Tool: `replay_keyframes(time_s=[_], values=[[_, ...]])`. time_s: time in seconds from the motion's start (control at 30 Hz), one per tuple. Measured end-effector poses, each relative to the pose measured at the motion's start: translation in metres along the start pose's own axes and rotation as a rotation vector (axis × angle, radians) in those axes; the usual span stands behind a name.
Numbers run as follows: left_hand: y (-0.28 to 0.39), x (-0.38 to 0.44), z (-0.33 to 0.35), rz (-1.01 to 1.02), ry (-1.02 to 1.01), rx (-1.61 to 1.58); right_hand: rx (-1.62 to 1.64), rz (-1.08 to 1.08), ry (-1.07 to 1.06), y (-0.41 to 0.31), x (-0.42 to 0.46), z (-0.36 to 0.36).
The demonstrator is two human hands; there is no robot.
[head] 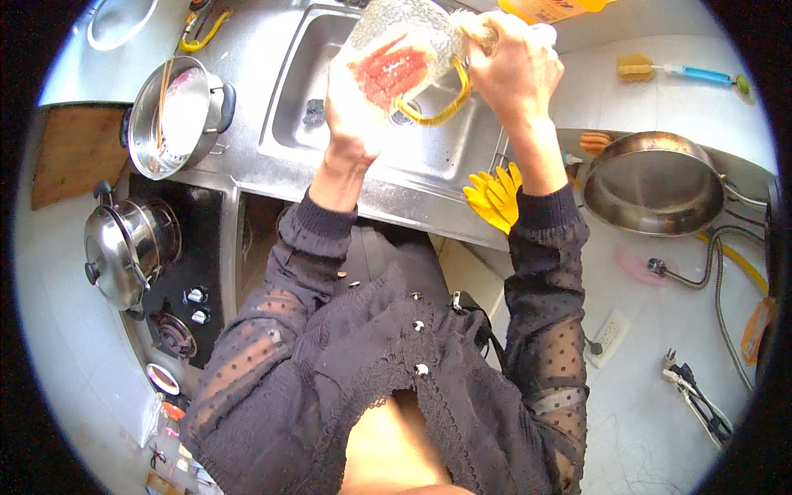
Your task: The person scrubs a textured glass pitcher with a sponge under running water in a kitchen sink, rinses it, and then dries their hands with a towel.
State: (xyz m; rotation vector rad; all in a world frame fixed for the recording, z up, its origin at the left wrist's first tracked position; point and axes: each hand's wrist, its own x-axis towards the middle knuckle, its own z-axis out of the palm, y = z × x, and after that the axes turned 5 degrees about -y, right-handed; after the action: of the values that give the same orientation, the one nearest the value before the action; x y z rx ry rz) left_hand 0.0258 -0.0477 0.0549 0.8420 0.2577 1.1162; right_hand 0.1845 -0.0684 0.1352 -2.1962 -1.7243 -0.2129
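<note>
Above a stainless steel sink (427, 158), my left hand (352, 111) supports a clear, patterned vessel (402, 25), perhaps a glass jug. Reddish fingers show through its wall. A curved yellow strip (445, 114), which may be its handle or trim, stands out at the lower right of the vessel. My right hand (516, 62) is closed on a pale, rough bundle (476, 31), possibly a scrubber, against the vessel's right side. Whether the bundle touches the rim or the outer wall cannot be told. Yellow rubber gloves (495, 195) hang at the sink's front edge, by my right forearm.
A steel pot (139, 117) with chopsticks stands left of the sink, and a lidded pot (114, 253) sits on the black gas hob (207, 247). At right are a large pan (656, 185), a bottle brush (705, 74) and a metal hose (699, 281).
</note>
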Motion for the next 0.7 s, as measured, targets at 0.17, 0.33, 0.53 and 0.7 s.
replay_keyframes(time_s=[0.17, 0.33, 0.53, 0.7], values=[[0.016, 0.005, 0.003, 0.016, 0.009, -0.028, 0.063, -0.096, 0.051, -0.002, -0.025, -0.008], [0.011, 0.005, 0.002, 0.028, 0.12, -0.12, 0.303, 0.118, 0.141, -0.027, 0.003, -0.056], [0.003, 0.006, -0.002, 0.07, 0.033, -0.176, 0.04, -0.422, 0.155, -0.017, -0.013, -0.009], [-0.002, 0.009, -0.005, 0.103, 0.017, -0.053, -0.004, -0.286, -0.04, -0.016, -0.001, -0.007]])
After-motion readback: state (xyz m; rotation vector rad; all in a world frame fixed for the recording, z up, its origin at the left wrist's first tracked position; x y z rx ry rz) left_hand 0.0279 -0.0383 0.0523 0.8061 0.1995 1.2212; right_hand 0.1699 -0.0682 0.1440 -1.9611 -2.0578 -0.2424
